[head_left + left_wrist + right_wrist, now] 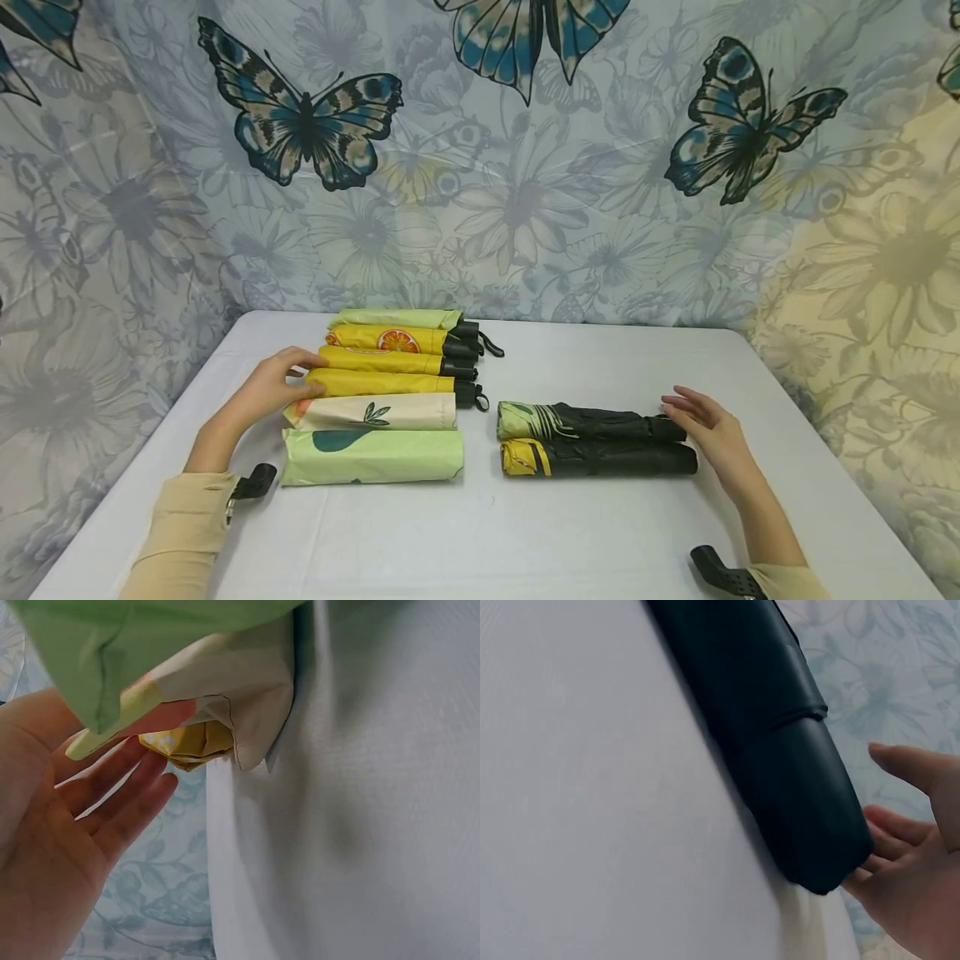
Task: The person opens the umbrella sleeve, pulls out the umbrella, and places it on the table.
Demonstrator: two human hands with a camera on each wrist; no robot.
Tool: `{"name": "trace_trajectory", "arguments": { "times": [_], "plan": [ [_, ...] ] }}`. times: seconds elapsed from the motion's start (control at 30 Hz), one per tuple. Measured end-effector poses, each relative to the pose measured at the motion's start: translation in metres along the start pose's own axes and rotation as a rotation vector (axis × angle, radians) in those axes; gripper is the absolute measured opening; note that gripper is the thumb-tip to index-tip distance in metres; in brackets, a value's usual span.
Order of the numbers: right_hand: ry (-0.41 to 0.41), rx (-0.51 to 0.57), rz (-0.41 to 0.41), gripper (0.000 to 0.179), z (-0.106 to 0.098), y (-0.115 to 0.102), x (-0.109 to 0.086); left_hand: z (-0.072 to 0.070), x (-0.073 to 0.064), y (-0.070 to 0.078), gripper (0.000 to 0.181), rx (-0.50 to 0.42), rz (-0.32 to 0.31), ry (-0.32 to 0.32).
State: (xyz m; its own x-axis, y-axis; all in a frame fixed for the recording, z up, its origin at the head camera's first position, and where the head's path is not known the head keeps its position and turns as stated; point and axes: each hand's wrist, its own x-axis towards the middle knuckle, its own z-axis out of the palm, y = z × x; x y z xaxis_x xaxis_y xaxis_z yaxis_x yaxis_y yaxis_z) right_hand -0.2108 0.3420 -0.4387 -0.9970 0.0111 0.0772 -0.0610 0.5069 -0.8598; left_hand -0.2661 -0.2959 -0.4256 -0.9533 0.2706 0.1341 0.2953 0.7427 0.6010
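On the left a column of folded umbrellas lies side by side: a light green one (375, 457) nearest, a cream one with a leaf print (412, 412), yellow ones (382, 383), and another light green one (397, 317) farthest. My left hand (262, 392) is at the left ends of the yellow umbrellas, fingers extended and thumb apart. In the left wrist view those fingers reach past the cream umbrella (262, 712) to a yellow end (199, 742). My right hand (712, 433), fingers loosely extended, is at the right ends of two mostly black folded umbrellas (622, 458).
The umbrellas lie on a white-covered table (480, 542), with a gap between the left column and the black pair. Behind the table hangs a butterfly-print cloth (517, 208). Black wrist devices (255, 482) are worn at both forearms.
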Motion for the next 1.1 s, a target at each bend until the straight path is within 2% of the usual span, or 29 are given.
{"name": "trace_trajectory", "arguments": {
  "times": [0.1, 0.2, 0.53, 0.73, 1.1],
  "plan": [
    [0.063, 0.038, 0.001, 0.066, 0.003, -0.005, 0.004, 0.001, -0.001, 0.0, 0.043, 0.006, 0.002, 0.003],
    [0.087, 0.046, 0.013, 0.067, 0.005, -0.012, 0.007, 0.002, -0.001, -0.001, 0.043, -0.01, 0.008, 0.001],
    [0.075, 0.106, -0.026, 0.066, 0.017, -0.029, 0.02, 0.002, -0.002, -0.003, 0.044, -0.049, -0.024, -0.014],
    [0.049, 0.072, 0.002, 0.068, 0.026, -0.038, 0.026, 0.002, -0.003, -0.003, 0.044, -0.05, -0.015, -0.018],
    [-0.004, 0.112, 0.005, 0.069, 0.054, -0.059, 0.036, 0.002, -0.002, -0.002, 0.044, -0.048, -0.029, -0.03]
  ]
}}
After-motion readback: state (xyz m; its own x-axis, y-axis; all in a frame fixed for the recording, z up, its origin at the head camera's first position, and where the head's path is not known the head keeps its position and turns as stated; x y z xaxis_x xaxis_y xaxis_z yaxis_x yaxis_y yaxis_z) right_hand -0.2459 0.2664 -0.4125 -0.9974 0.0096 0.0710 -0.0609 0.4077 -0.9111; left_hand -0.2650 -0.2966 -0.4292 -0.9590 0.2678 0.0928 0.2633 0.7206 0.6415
